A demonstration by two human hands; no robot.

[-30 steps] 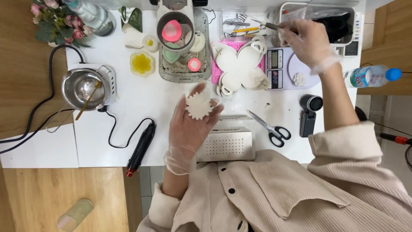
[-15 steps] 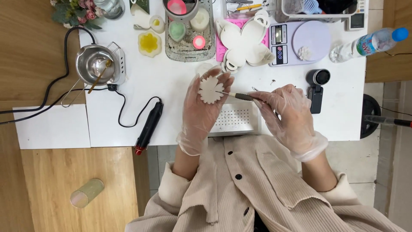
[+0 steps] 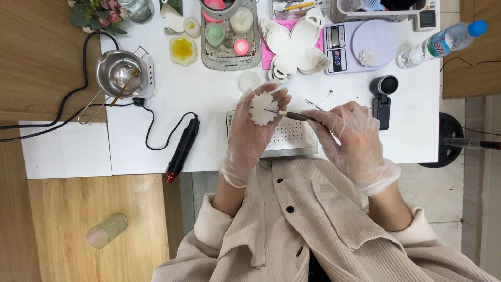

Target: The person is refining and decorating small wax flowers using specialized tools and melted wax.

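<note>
Since a moment ago, the right hand (image 3: 350,137) is bringing its thin dark tool (image 3: 293,115) onto the white flower-shaped piece (image 3: 263,108), which the left hand (image 3: 253,130) is cupping above the white perforated box (image 3: 287,134) on the counter (image 3: 209,99), both hands gripping closed

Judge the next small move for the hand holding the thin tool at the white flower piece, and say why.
Probably a short, light stroke of the thin dark-handled metal tool across the white flower-shaped cast piece: the right hand has its tip on the piece's face, and the left hand cradles the piece above the white table.
</note>
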